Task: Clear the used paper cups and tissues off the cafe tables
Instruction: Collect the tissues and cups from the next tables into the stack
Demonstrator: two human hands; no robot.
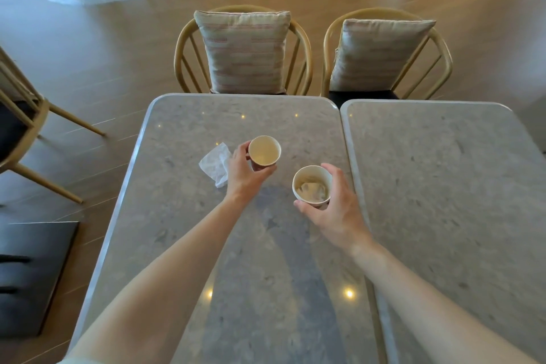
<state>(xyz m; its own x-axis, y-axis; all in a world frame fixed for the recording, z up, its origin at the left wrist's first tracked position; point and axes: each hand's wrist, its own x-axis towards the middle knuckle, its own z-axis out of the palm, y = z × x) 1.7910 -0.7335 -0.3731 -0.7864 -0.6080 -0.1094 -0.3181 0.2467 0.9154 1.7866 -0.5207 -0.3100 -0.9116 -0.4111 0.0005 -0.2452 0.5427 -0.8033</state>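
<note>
So both hands were busy: left hand (243,172) gripped 1 empty paper cup (264,151) around the middle of the left table (165,216), crumpled tissue (216,163) lying just left of it. Right hand (336,210) held the 2nd cup (312,185), a wadded tissue inside, nearer the table's right edge.

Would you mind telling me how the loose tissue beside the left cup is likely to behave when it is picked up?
The tissue looks thin and crumpled, so it will probably flop and weigh almost nothing. Lying loose on the smooth table, it may slide rather than lift unless pinched.
</note>
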